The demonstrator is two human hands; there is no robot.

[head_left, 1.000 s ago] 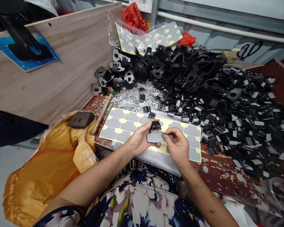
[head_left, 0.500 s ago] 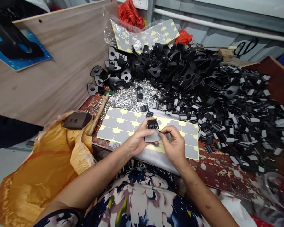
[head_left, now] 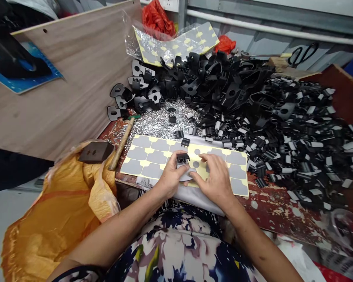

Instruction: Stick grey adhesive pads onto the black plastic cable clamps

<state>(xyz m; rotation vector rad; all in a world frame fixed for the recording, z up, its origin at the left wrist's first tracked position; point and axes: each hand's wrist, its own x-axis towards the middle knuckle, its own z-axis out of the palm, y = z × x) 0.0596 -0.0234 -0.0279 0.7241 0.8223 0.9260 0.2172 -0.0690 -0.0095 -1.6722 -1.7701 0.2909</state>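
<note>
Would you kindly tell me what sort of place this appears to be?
Probably a small assembly workshop: heaped black parts and scattered small metal pieces lie on a worn red bench, with a wooden-handled tool nearby.

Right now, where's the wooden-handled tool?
In the head view, the wooden-handled tool lies left of centre, between the front sticker sheet and the dark block.

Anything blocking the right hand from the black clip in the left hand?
Nothing visible does. The right hand is open, its thumb at the edge of the black clip held by the left hand; whether it touches is unclear. The yellow-and-grey sheet lies beneath, not between.
</note>
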